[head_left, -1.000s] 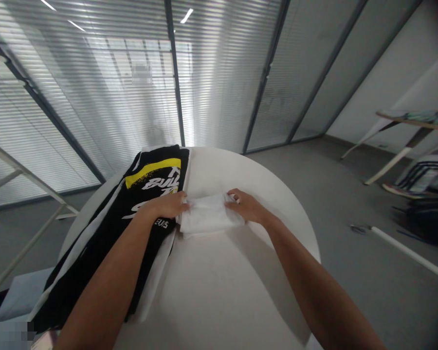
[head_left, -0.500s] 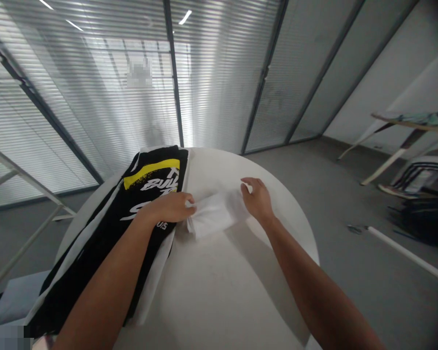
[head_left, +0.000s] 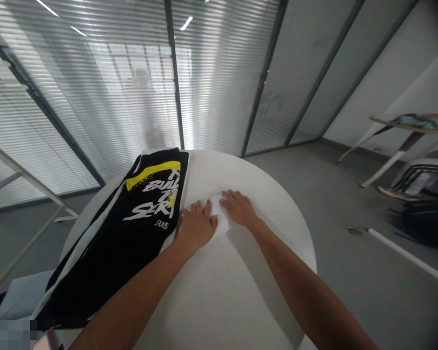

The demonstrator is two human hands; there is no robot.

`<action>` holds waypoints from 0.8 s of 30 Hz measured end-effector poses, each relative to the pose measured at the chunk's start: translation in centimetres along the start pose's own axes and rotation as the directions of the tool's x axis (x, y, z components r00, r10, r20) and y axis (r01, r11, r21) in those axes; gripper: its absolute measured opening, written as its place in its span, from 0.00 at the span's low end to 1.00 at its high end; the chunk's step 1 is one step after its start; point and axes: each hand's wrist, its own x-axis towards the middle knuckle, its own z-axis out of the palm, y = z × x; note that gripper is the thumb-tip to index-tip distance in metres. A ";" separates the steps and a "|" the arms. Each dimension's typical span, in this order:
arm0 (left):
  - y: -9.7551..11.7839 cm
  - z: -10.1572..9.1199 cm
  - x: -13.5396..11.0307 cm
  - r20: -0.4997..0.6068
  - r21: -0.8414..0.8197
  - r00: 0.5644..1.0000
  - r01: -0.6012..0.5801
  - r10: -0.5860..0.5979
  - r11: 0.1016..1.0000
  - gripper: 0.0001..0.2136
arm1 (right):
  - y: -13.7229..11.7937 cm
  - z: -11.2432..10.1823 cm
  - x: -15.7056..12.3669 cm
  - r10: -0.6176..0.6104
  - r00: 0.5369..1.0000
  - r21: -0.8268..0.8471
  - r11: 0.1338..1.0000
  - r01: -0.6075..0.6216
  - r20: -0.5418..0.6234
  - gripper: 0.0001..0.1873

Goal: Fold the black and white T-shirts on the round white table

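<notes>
A small white cloth or paper sheet (head_left: 222, 218) lies on the round white table (head_left: 211, 291), mostly covered by my hands. My left hand (head_left: 199, 224) rests flat on its left part with the fingers spread, beside the dark garment's edge. On its right part lies my right hand (head_left: 240, 207), palm down with fingers stretched out. To the left, a folded black garment (head_left: 131, 248) with white side stripes, a yellow band and white lettering stretches along the table.
Glass partitions with blinds (head_left: 219, 87) stand behind the table. At left is a white metal frame (head_left: 25, 180). On the right, a wooden-topped table (head_left: 405, 122) carries cloth, and a white pole (head_left: 409, 255) crosses the floor area.
My right hand has moved left and down onto the white piece. My left hand has shifted right off the garment's edge and now lies flat. The white piece now lies pressed on the table.
</notes>
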 end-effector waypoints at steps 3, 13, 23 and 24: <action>-0.2 -0.1 -0.8 -0.078 -0.014 0.996 -0.043 0.042 0.999 0.27 | 1.2 -0.7 0.3 0.194 0.976 0.005 0.981 -0.194 -0.100 0.28; -6.7 -2.6 -3.9 -0.211 -0.083 0.947 -0.263 0.241 0.961 0.18 | -3.0 -3.6 -2.7 -0.566 0.786 0.128 0.785 0.606 -0.246 0.25; -12.0 -1.2 -3.2 -0.033 -0.092 0.977 0.208 -0.212 0.974 0.17 | 1.7 -1.5 -3.3 -0.318 0.948 0.036 0.947 0.318 0.004 0.31; -11.9 -1.1 -3.3 -0.044 -0.080 0.977 0.206 -0.210 0.975 0.18 | 3.2 -1.5 -2.8 -0.216 0.976 -0.010 0.976 0.215 -0.030 0.31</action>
